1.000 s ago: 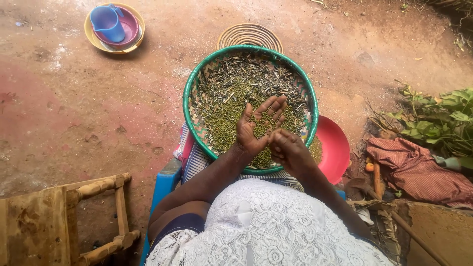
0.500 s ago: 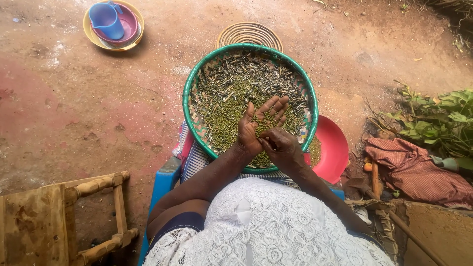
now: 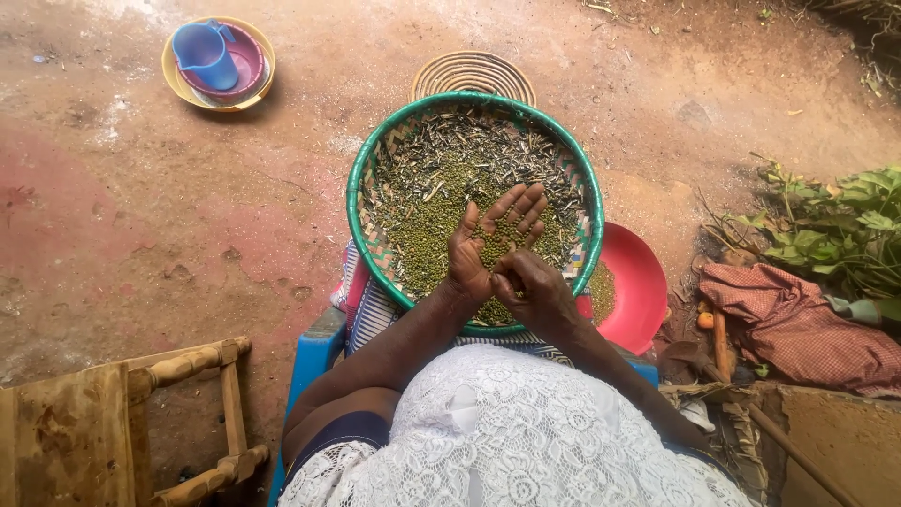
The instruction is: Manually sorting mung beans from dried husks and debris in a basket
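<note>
Beans (image 3: 495,246), small and green, lay on the flat, open palm of the left hand (image 3: 488,249). The right hand (image 3: 530,286) was curled beside it, fingertips touching the palm; whether it pinched anything I could not tell. Both hung over the green-rimmed woven basket (image 3: 361,202), above a red bowl (image 3: 638,282).

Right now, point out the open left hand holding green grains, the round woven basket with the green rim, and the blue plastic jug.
open left hand (image 3: 488,246), head view, on the palm.
round woven basket with the green rim (image 3: 354,202), head view, on its left rim.
blue plastic jug (image 3: 205,56), head view, on its side wall.
</note>
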